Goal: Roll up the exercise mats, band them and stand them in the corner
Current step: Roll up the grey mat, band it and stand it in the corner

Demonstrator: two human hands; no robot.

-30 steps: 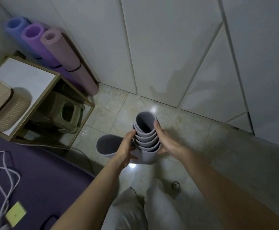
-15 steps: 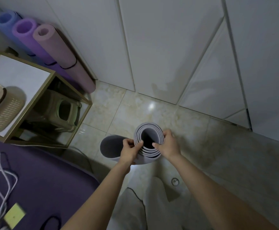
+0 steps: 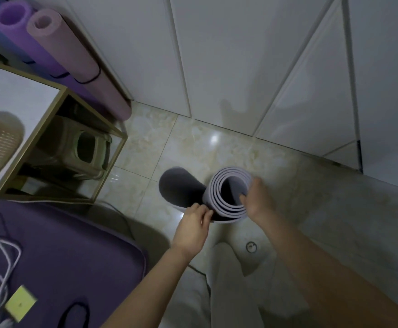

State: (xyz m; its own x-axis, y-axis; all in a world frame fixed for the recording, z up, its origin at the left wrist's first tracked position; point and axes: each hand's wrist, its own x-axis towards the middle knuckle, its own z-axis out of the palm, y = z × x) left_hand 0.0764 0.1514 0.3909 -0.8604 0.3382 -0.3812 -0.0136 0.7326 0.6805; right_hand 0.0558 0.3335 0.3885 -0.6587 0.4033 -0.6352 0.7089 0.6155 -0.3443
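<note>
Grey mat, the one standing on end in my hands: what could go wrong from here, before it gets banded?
1. The grey mat is coiled loosely, with its outer flap open and no band visible on it. If the left hand or the right hand lets go, it may unroll.
2. It stands on end on glossy floor tile, so its base could slide.

A second ago you were squeezing the top of the mat (image 3: 211,197) into a loose, flattened oval between two open palms; now its coil is round and the layers sit closer together. Your left hand (image 3: 193,223) has dropped from the rim to the coil's near left edge and pinches the outer layer there. Your right hand (image 3: 258,202) has slid round to the right side, with its fingers (image 3: 244,197) hooked over the rim into the core.
</note>
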